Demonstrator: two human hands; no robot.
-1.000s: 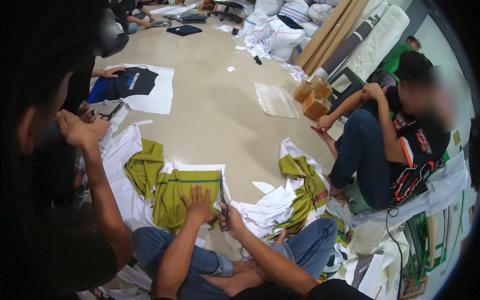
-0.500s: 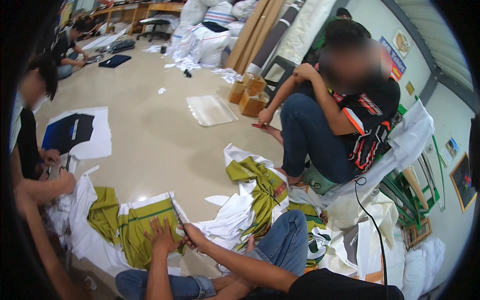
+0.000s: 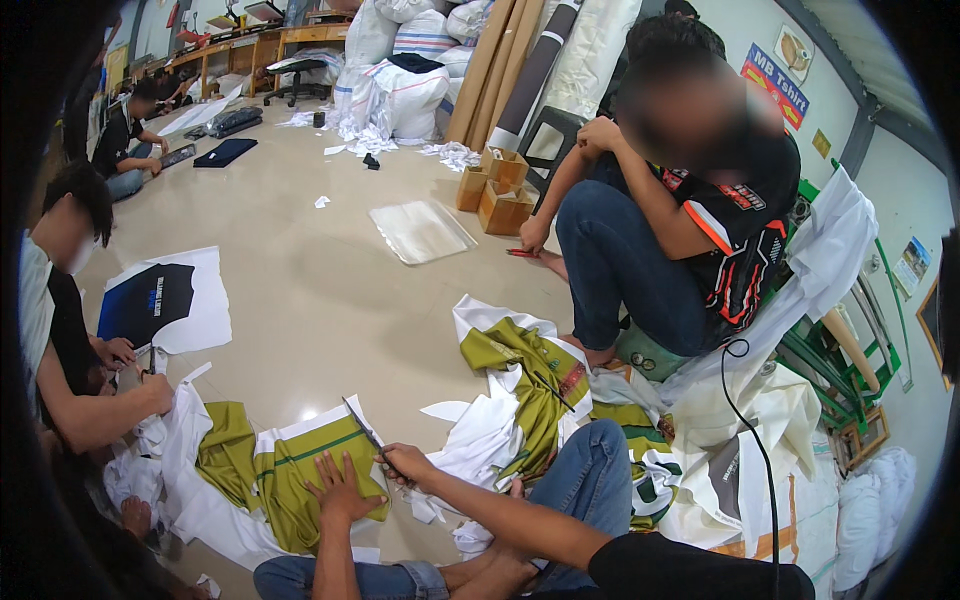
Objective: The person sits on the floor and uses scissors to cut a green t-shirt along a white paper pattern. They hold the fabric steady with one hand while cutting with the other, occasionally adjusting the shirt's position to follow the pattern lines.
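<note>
My left hand (image 3: 341, 488) lies flat with fingers spread on a green fabric panel (image 3: 290, 462) with dark green stripes and a white border along its far edge. My right hand (image 3: 406, 464) grips a pair of scissors (image 3: 362, 422), whose blades point away from me along the panel's right edge. Whether the blades are parted is hard to make out. The panel rests on the floor in front of my crossed legs, joined or overlapping with white fabric (image 3: 215, 500) on its left.
A heap of green and white cloth (image 3: 510, 400) lies to my right, with another tool (image 3: 553, 391) on it. A person (image 3: 660, 220) sits beyond it. At left, a co-worker's hand (image 3: 155, 392) holds scissors near a dark printed panel (image 3: 150, 300). A black cable (image 3: 755, 440) hangs at right.
The whole view has shifted slightly, so the cloth appears lower and farther right. My left hand stays pressed on the panel, and the scissors remain at its right edge.
</note>
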